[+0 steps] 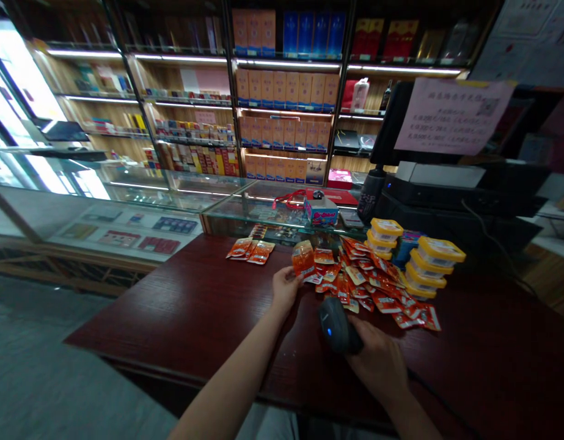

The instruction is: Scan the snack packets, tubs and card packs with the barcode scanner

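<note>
In the head view, the only one here, your left hand has its thumb and fingers pinched on the lower edge of an orange foil snack packet, held up at the left edge of a loose heap of like packets on the dark red wooden counter. Your right hand is wrapped round a handheld barcode scanner, its head turned roughly towards that packet but apart from it (a small blue light shows on its casing). As for progress, a few orange packets lie apart to the left, near the glass display case; I would take these as the ones you have dealt with, though nothing shows whether they were scanned. The one in your left fingers looks to be in hand now, and the heap, with packets overlapping every which way, seems to be what is left, so I judge you are nearer the start than the end. Behind the heap stand a shorter stack and a taller stack of yellow-lidded tubs; whether they belong to the same job, I cannot tell.
</note>
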Demonstrator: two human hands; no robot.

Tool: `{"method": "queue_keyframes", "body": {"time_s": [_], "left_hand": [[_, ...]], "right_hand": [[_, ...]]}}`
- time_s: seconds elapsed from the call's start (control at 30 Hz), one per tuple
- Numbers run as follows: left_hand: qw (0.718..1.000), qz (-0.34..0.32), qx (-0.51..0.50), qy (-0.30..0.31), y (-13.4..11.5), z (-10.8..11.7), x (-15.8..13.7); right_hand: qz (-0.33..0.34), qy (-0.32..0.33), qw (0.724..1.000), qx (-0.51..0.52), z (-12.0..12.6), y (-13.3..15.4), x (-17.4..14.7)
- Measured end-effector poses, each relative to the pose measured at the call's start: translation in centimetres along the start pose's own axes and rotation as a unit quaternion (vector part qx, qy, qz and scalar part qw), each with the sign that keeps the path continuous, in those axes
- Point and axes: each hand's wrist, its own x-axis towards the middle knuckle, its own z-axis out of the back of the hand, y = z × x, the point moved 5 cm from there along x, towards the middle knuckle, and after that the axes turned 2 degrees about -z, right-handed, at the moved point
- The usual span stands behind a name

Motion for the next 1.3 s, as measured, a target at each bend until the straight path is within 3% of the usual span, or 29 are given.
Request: {"method": "queue_keyframes", "body": {"time_s": [0.17,0.33,0.6,0.77,0.9,1.03,1.13,1.3], "left_hand": [[1.000,-0.001,0.011,-0.007,0.8,0.0,0.0],[1.000,0.002,0.028,-0.008,1.0,0.0,-0.1],[0.986,-0.058,0.156,-0.006,0.1,0.2,0.0],[0.997,-0.031,0.072,0.009,0.5,-0.1,-0.1],[0.999,-0.012,0.034,0.002,0.9,-0.2,-0.2],[1.000,0.006,0.004,0.004,1.0,-0.2,-0.2],[1.000,0.014,-0.003,-0.004,0.9,-0.1,-0.2],[0.999,0.026,-0.037,-0.020,0.6,0.0,-0.4]], "right_hand": [[-0.135,0.013,0.982,0.128,1.2,0.2,1.2],[-0.142,0.020,0.947,0.287,2.2,2.4,2.5],[-0.152,0.002,0.924,0.351,2.9,4.4,3.3],[-0.164,0.002,0.918,0.362,2.6,4.3,3.5],[-0.157,0.019,0.932,0.326,2.6,3.8,3.3],[-0.144,0.041,0.976,0.160,2.3,2.2,2.4],[-0.105,0.044,0.993,0.033,1.6,0.9,1.4],[-0.014,-0.002,0.998,-0.054,-0.1,-0.1,0.0]]}}
